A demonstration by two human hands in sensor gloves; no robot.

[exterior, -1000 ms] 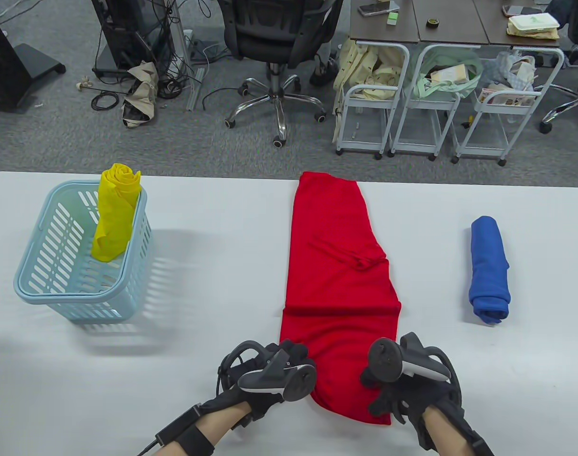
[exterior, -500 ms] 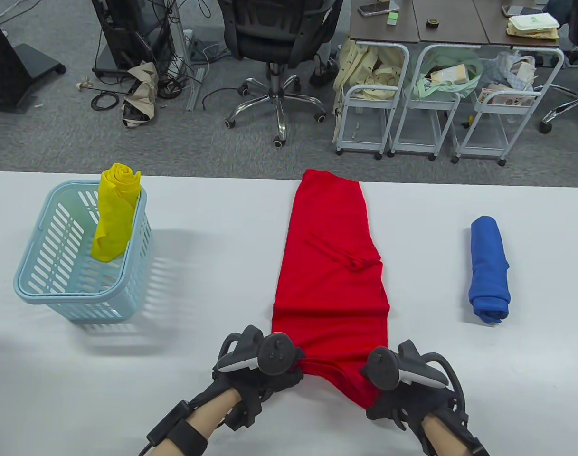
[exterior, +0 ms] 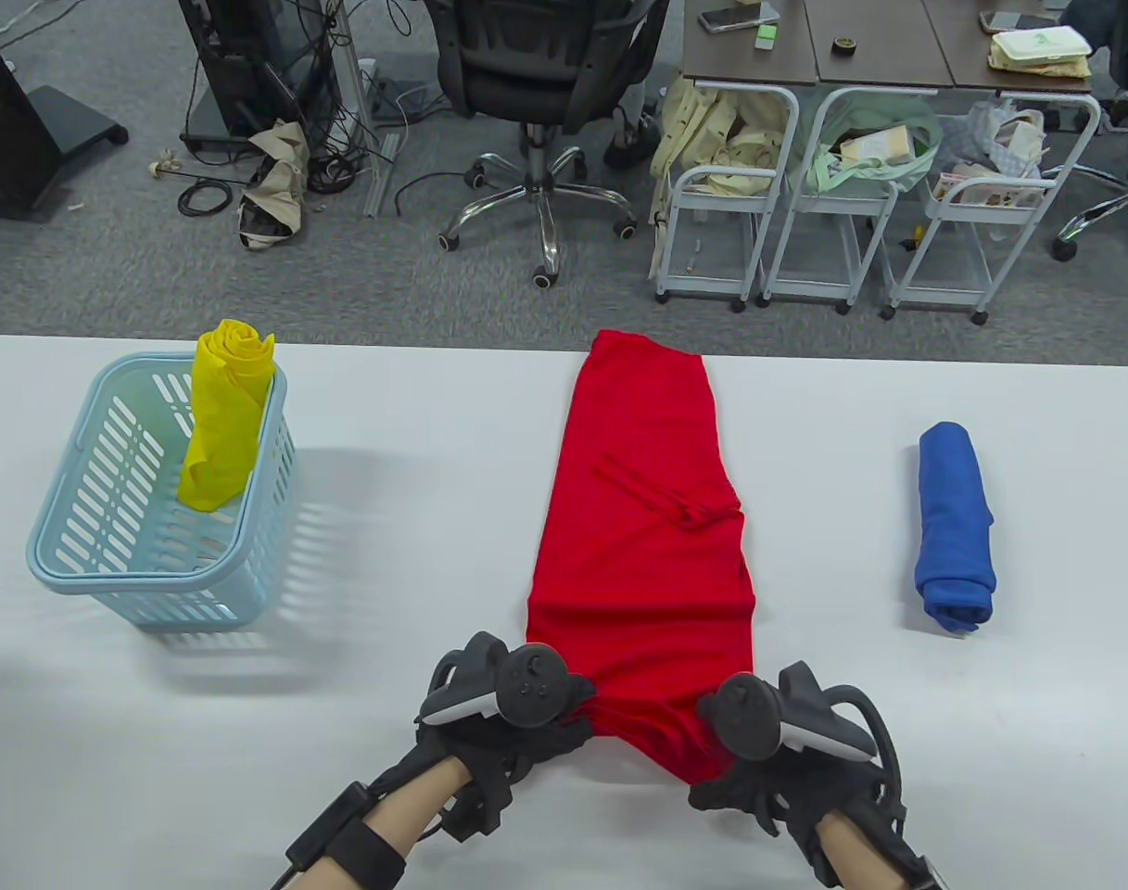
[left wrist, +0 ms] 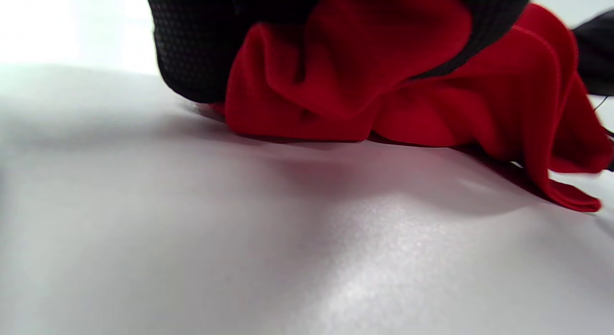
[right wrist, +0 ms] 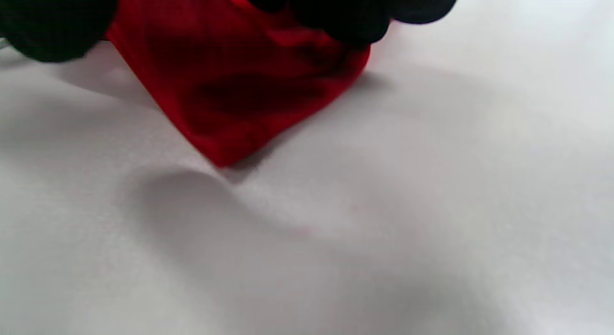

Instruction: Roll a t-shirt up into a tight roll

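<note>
A red t-shirt (exterior: 642, 519), folded into a long strip, lies down the middle of the white table (exterior: 415, 519) from the far edge toward me. My left hand (exterior: 564, 718) grips its near left corner; in the left wrist view the bunched red cloth (left wrist: 364, 85) sits inside the curled gloved fingers (left wrist: 201, 52). My right hand (exterior: 726, 751) holds the near right corner, and the right wrist view shows a red point of cloth (right wrist: 240, 100) hanging below the fingers (right wrist: 345, 13). The near end is gathered and slightly raised.
A light blue basket (exterior: 82, 556) at the left holds an upright yellow rolled shirt (exterior: 221, 426). A blue rolled shirt (exterior: 955, 524) lies at the right. Beyond the table are an office chair (exterior: 545, 83) and wire carts (exterior: 804, 204).
Both hands closed on the shirt's near corners and drew the near end in and slightly left. The near end, flat a second ago, is now bunched between them.
</note>
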